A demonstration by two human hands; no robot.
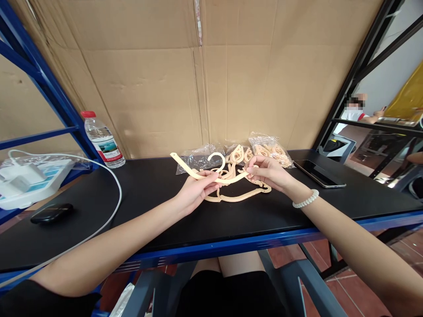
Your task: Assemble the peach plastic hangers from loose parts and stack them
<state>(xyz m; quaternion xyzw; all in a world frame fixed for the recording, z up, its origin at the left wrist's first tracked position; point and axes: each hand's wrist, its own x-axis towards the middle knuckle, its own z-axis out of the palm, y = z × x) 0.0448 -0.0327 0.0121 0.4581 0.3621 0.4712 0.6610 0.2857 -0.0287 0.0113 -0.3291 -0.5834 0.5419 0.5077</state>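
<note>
Above the black table, my left hand [198,190] grips a cream plastic hanger [185,167] near its middle, just beside its curved hook. My right hand [268,174] pinches the same hanger at its right end. The hanger's left arm slants up and away from my left hand. Under and behind it, more cream hanger parts [239,197] lie on the table, partly hidden by my hands. Clear plastic bags with cream parts [271,151] rest against the cardboard at the back.
The black table [148,229] has a blue front edge. A water bottle [107,143], a black mouse [52,213], a white power strip [49,182] and a white cable [119,193] are at left. A phone [319,174] lies at right. A person [355,112] is in the right background.
</note>
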